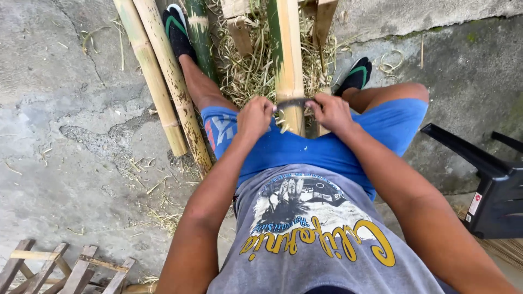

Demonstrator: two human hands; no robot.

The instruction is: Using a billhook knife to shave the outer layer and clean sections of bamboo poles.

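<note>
Small red-and-white label [475, 203] on black plastic chair [493, 188], at my right. My left hand [254, 117] and right hand [330, 111] have fingers clamped on the dark curved blade [291, 103], laid across the pale split bamboo pole [290, 60].

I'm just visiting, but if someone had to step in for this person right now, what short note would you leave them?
Left hand and right hand each grip one end of a dark blade laid across the bamboo pole between the knees.
The pole's near part is scraped pale; green skin shows along its left edge further up.
Shavings lie piled around it.
Two unscraped poles lie to the left, a dark plastic chair to the right.
</note>
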